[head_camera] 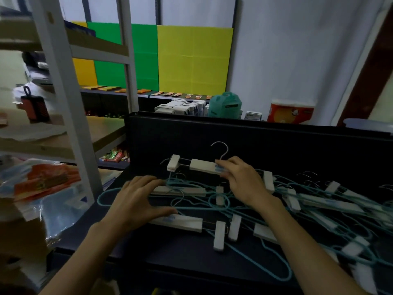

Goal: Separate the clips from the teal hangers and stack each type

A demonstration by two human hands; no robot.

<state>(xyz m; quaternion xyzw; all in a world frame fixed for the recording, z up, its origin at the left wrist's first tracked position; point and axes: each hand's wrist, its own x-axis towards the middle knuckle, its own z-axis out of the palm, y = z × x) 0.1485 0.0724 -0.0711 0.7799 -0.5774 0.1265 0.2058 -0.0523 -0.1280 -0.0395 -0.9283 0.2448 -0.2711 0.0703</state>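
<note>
A white hanger (207, 166) with a metal hook (221, 149) lies at the far side of the dark tabletop (180, 245), and the right hand (240, 179) rests on its right end, fingers (223, 165) curled over the white bar, holding it. A white clip (173, 162) sits on the thin wire at that hanger's left end, well left of these fingers. Blue print shows on the bar just beside the fingertips, too blurred to read.

The left hand (138, 199) lies spread and flat, fingers wide, on two other white bars: its fingertips touch one bar (180, 190) and its thumb presses on a nearer bar (180, 223), which also carries a blue mark that cannot be read. Between and below the two hands, teal hangers (191, 207) lie tangled, with loose-looking white clips (219, 235) standing just below the right wrist. To the right of the right hand the tangle thickens into a pile of teal wire and white clips (331, 201) running to the frame's edge.

Beyond the fingers a dark upright panel (234, 133) closes the tabletop's far edge. Bare tabletop lies nearest the person, below the left hand. A white shelf frame (61, 86) stands to the left.
</note>
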